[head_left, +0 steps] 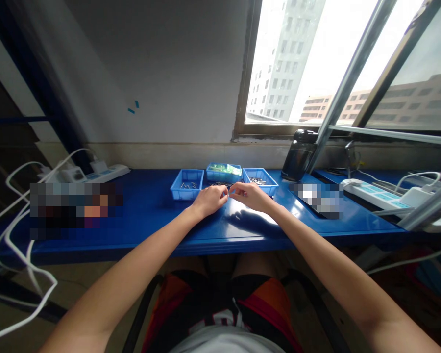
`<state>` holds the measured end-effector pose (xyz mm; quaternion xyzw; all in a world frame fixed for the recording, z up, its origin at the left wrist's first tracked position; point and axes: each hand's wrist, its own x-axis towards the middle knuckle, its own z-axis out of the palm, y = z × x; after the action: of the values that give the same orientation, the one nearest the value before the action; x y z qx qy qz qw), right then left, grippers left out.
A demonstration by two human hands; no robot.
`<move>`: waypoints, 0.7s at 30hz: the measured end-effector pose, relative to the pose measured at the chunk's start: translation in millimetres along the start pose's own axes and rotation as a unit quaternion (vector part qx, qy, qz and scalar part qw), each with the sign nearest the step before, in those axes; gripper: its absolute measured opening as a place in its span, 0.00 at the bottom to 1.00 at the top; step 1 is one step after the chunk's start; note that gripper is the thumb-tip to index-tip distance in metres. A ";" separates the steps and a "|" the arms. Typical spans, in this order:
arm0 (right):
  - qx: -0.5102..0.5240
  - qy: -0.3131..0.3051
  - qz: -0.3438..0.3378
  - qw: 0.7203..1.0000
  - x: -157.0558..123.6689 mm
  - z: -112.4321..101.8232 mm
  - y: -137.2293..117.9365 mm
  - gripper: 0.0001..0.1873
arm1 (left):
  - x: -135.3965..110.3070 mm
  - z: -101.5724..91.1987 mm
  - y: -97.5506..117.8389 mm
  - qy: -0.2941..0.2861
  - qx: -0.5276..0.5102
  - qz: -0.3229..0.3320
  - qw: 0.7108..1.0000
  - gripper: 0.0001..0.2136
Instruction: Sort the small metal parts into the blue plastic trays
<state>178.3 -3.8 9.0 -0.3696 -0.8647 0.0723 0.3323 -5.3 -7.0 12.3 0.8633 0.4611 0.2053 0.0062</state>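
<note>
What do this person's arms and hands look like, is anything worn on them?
Both are bare: the left hand and right hand wear no gloves, and no sleeve, watch or bracelet shows on the left arm or right arm. Any ring is too small to tell.

Pinched between the fingertips of the left hand (209,200) and the right hand (250,195): a tiny item (228,194), too small to tell. Same with the bits in the blue trays (187,191) (dark, thin, nothing more). Pixelated beyond reading: left patch (73,208), right patch (318,196). Cut off at the left edge: white cables (7,235).
</note>
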 end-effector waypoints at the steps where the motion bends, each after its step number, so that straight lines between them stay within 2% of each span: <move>1: 0.002 0.001 -0.002 1.000 -0.1 -0.6 -0.7 0.10 | -0.2 -0.1 0.0 0.001 -0.001 0.002 1.000 0.09; 5: 0.012 0.009 -0.001 1.000 0.1 -3.4 -0.8 0.10 | -1.1 -1.6 0.7 0.009 0.005 0.019 1.000 0.09; 8: 0.004 0.012 0.020 1.000 0.4 -4.3 3.8 0.13 | -2.2 -8.1 2.3 0.040 0.036 0.038 0.998 0.09; 11: -0.044 -0.027 0.058 0.997 -0.1 -3.1 11.4 0.14 | -2.9 -20.3 1.0 0.081 0.082 0.022 0.993 0.09; 15: -0.111 -0.108 0.059 0.986 -1.4 0.2 18.8 0.12 | -1.1 -34.2 -13.4 0.143 0.154 -0.098 0.973 0.11; 17: -0.128 -0.125 0.051 0.983 -1.5 2.1 20.2 0.12 | 0.2 -36.7 -25.0 0.151 0.176 -0.168 0.958 0.11; 21: -0.157 -0.129 0.047 0.978 -0.6 4.9 20.2 0.14 | 1.3 -36.8 -44.5 0.085 0.172 -0.273 0.943 0.13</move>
<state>187.5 10.8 -2.6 -0.4453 -0.8824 -0.0018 0.1517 -53.2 13.0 37.5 0.6716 0.7061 0.1858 -0.1257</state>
